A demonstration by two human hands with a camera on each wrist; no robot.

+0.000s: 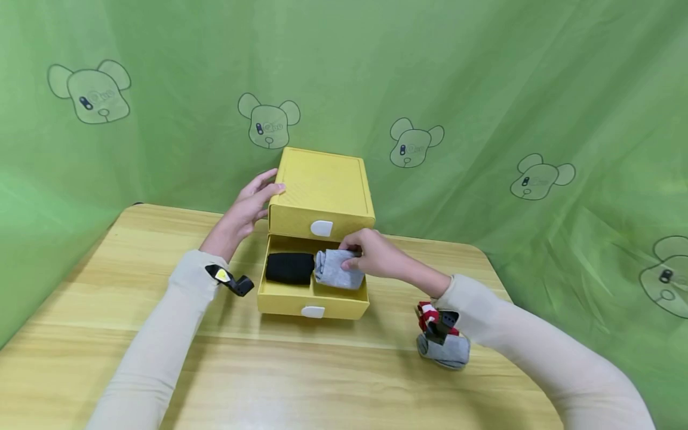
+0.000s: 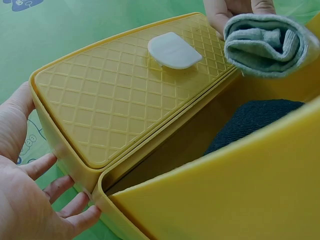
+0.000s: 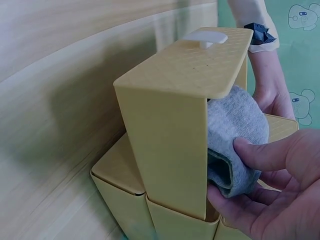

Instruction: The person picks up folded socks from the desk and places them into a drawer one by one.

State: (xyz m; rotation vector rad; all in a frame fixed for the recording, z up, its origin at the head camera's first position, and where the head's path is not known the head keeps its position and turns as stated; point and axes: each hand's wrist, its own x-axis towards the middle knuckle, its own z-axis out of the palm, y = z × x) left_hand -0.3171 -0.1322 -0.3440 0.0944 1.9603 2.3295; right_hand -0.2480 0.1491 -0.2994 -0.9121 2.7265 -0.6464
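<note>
A yellow two-tier drawer box [image 1: 325, 182] stands on the table with its lower drawer [image 1: 285, 304] pulled out. My left hand [image 1: 242, 209] rests along the box's left side, fingers extended against the wall and thumb at the top edge. Between the thumb and fingers of my right hand [image 1: 376, 255] is a rolled grey sock bundle [image 1: 334, 270], held at the right side of the lower drawer. In the left wrist view this grey bundle [image 2: 270, 46] shows above the drawer's rim. A rolled black sock bundle [image 1: 289, 269] lies in the drawer's left half.
Under my right wrist, a red-and-white bundle [image 1: 426, 312] and another grey rolled bundle [image 1: 446, 351] lie on the wooden table [image 1: 258, 382]. White tabs project from both drawer fronts, the upper tab [image 1: 321, 228] on the shut drawer. A green curtain [image 1: 344, 71] hangs behind.
</note>
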